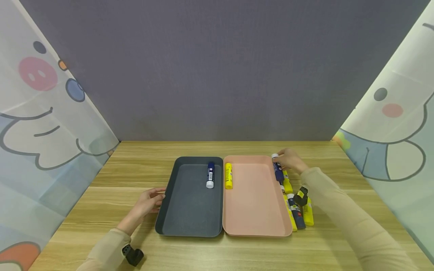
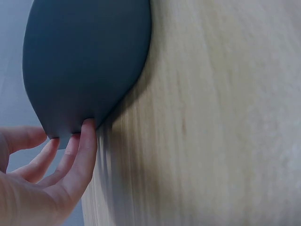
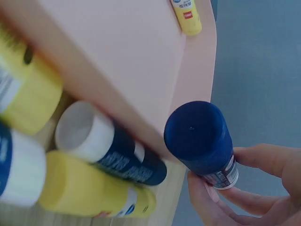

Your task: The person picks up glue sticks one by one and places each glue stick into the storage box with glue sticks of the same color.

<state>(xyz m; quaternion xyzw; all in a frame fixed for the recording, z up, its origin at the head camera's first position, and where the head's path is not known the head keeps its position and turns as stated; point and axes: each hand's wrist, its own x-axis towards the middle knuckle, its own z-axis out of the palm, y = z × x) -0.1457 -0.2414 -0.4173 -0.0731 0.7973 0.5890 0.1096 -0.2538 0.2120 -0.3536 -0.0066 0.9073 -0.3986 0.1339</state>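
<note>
My right hand pinches a dark blue glue stick between thumb and fingers, close over the far right corner of the pink tray. At the dark grey tray, my left hand rests its fingertips on the outer left wall, the thumb beside the rim. A blue glue stick with a white end lies inside the grey tray near its right wall. Along the pink tray's left wall lies a yellow glue stick.
Several more glue sticks lie on the table right of the pink tray, including a yellow one and a blue one. The two trays stand side by side on the wooden table. A grey panel rises behind.
</note>
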